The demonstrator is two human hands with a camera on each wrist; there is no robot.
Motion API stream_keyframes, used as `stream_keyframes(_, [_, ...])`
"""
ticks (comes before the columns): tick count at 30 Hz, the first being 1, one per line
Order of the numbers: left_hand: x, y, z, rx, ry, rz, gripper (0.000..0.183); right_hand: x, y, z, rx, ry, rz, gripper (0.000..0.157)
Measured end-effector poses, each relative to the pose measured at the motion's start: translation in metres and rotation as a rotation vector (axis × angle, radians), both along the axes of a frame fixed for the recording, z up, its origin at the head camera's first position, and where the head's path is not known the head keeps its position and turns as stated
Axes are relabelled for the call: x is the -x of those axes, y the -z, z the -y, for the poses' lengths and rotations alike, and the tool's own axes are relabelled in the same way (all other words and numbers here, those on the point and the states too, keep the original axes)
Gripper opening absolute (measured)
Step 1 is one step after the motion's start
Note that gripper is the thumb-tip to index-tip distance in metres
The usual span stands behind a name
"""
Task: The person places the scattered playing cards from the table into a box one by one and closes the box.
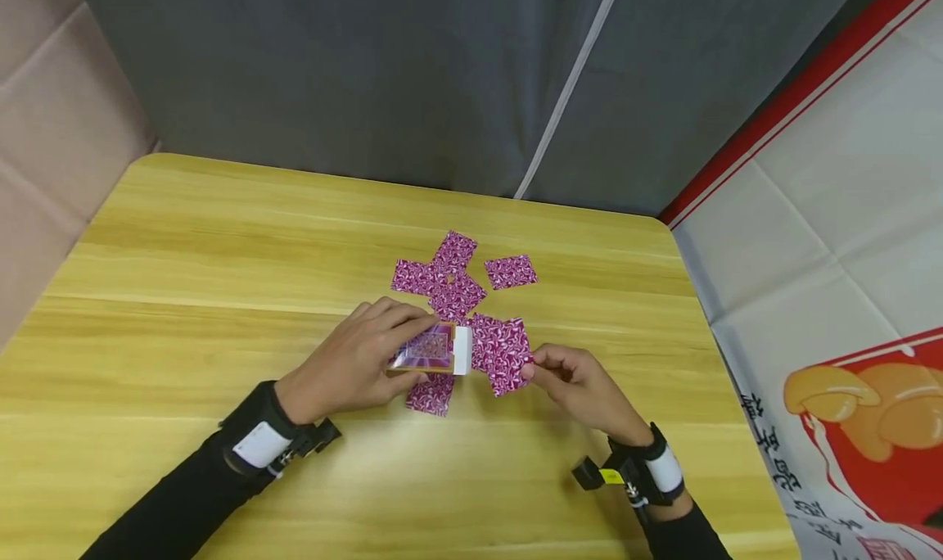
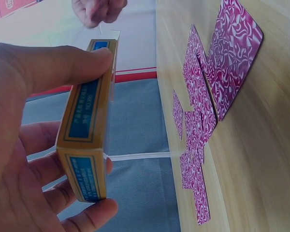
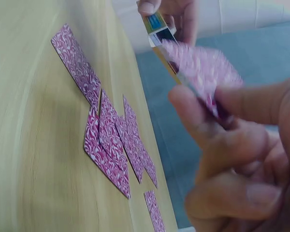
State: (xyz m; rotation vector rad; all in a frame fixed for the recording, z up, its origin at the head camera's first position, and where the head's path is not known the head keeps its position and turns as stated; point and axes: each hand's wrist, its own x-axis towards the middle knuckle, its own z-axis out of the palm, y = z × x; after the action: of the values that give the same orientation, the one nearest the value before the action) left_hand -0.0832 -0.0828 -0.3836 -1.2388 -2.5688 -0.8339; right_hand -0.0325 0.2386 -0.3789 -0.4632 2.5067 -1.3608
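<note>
My left hand (image 1: 359,357) grips a small gold and purple card box (image 1: 426,349) between thumb and fingers, holding it above the table. Its white end flap (image 1: 462,350) stands open toward the right. Blue labels with print show on the box side (image 2: 84,108) in the left wrist view. With thumb and forefinger, my right hand (image 1: 585,386) pinches a playing card (image 3: 203,67) with a pink and white swirl back, close to the box's open end. Several matching cards (image 1: 457,295) lie face down beneath and beyond the box, some overlapping.
One card (image 1: 512,272) lies apart at the back right of the group. The wooden table (image 1: 221,298) ends at a grey curtain (image 1: 368,77) behind. A printed white and red cloth (image 1: 832,257) hangs at the right, a pale cloth (image 1: 44,151) at the left.
</note>
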Motion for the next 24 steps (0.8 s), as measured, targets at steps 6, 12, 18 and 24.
stream_keyframes(6, [-0.001,0.001,0.001,-0.012,-0.002,-0.006,0.065,0.004,-0.001,0.011,0.038,0.031,-0.016,0.018])
stream_keyframes(12, [-0.003,0.000,0.001,-0.012,0.003,-0.002,0.065,0.010,-0.004,0.016,-0.032,-0.018,-0.070,0.023])
stream_keyframes(18, [-0.003,-0.003,-0.002,0.007,0.024,-0.016,0.063,0.020,-0.009,0.023,-0.105,-0.102,-0.098,0.029])
stream_keyframes(24, [-0.005,-0.006,-0.006,0.018,0.047,-0.017,0.064,0.027,-0.015,0.036,-0.148,-0.095,-0.113,0.028])
